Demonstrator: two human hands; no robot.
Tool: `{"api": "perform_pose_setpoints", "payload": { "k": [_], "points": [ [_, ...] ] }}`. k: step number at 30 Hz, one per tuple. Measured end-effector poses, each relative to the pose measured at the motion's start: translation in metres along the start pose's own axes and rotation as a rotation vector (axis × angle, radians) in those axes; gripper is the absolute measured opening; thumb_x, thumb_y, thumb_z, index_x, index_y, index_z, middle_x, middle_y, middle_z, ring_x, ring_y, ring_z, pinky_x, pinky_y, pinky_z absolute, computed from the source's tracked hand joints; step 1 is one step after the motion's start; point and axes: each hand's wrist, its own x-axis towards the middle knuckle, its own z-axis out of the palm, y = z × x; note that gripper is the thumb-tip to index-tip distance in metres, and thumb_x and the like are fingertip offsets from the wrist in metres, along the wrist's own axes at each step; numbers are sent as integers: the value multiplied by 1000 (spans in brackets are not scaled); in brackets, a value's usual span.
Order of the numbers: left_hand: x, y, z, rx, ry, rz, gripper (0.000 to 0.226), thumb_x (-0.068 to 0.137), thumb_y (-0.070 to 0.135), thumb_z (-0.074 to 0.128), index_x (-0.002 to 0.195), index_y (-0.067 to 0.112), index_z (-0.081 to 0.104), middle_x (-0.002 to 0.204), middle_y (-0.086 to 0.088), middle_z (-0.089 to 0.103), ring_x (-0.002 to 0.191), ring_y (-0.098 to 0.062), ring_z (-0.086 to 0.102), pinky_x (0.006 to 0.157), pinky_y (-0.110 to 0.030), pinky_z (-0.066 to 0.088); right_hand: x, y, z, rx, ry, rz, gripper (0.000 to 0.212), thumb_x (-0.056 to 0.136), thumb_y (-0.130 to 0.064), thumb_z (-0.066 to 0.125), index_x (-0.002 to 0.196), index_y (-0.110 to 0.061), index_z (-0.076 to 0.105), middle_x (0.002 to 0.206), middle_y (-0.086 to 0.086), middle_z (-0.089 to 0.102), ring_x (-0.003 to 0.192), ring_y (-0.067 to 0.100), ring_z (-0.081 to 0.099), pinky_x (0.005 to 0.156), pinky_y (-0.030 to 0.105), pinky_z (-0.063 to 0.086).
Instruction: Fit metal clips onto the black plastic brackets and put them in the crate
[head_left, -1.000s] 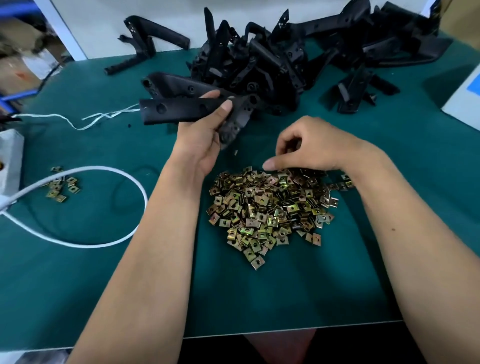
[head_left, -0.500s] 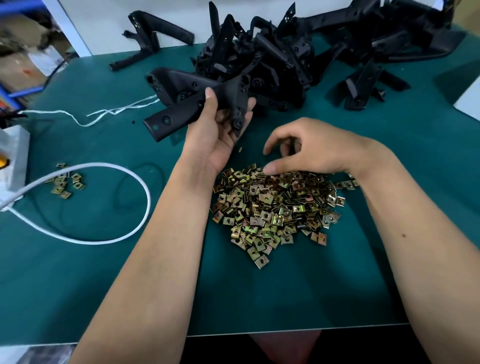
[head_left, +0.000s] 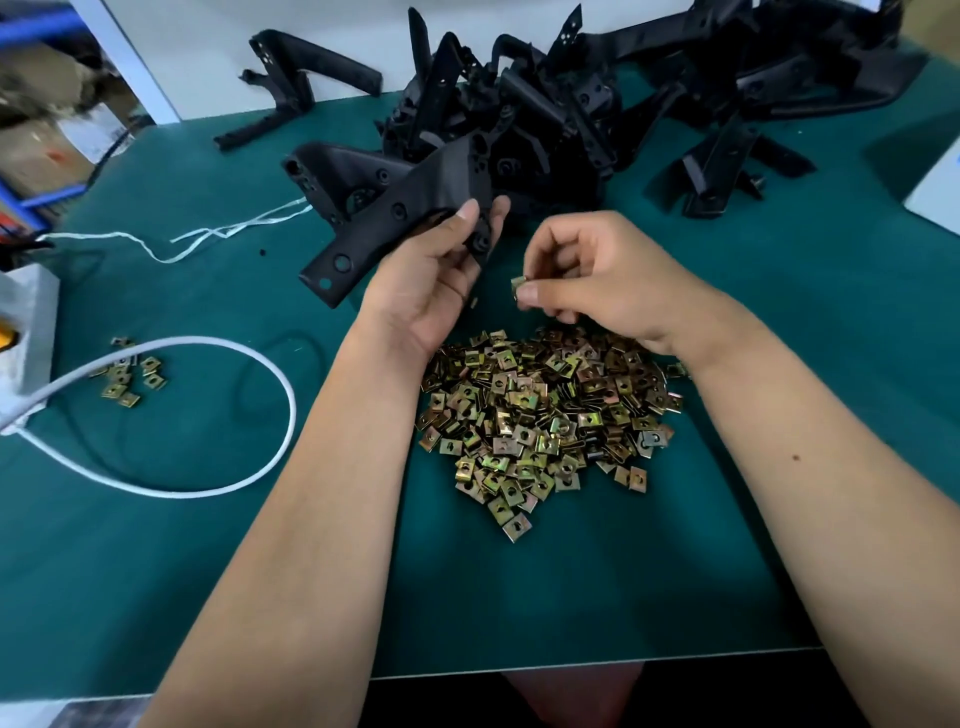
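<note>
My left hand (head_left: 431, 275) grips a long black plastic bracket (head_left: 384, 223) near its forked end, holding it tilted above the green mat. My right hand (head_left: 597, 280) pinches one small brass-coloured metal clip (head_left: 518, 285) between thumb and forefinger, just right of the bracket's lower end. Below both hands lies a wide heap of metal clips (head_left: 545, 415). No crate is in view.
A large pile of black brackets (head_left: 571, 114) fills the back of the green mat (head_left: 597, 597). A white cable (head_left: 218, 415) loops at the left beside a small cluster of clips (head_left: 127, 371). White string (head_left: 208, 234) lies further back. The table's front edge is near me.
My right hand has lifted off the heap with one clip pinched and moved toward the bracket. My left hand turned the bracket and tilted it.
</note>
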Motion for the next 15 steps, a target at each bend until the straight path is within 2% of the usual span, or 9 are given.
{"api": "perform_pose_setpoints", "payload": {
  "k": [2,4,12,15],
  "points": [
    [0,0,-1,95,9,-4,8,94,2,64,101,2,69,97,-12,77,94,-22,76,80,-29,62,0,2,3,192,75,-13,12,90,-2,75,100,-7,70,83,14,76,69,20,61,57,24,50],
    [0,0,-3,174,30,-8,7,94,9,66,101,8,69,93,-7,77,91,-16,75,78,-27,60,1,4,4,274,122,-23,15,92,0,72,104,-8,74,83,11,76,70,16,62,58,22,50],
    [-3,1,-1,179,48,9,12,99,7,63,92,8,72,85,-6,78,84,-13,75,74,-23,59,2,8,3,290,114,-50,28,96,3,66,116,-13,76,85,8,74,71,14,61,57,23,51],
    [-4,2,-1,206,56,-1,26,98,10,65,77,11,79,83,-6,78,81,-13,76,71,-22,59,1,6,4,266,110,-55,25,93,4,68,112,-10,76,87,9,71,74,14,62,59,23,52]
  ]
}}
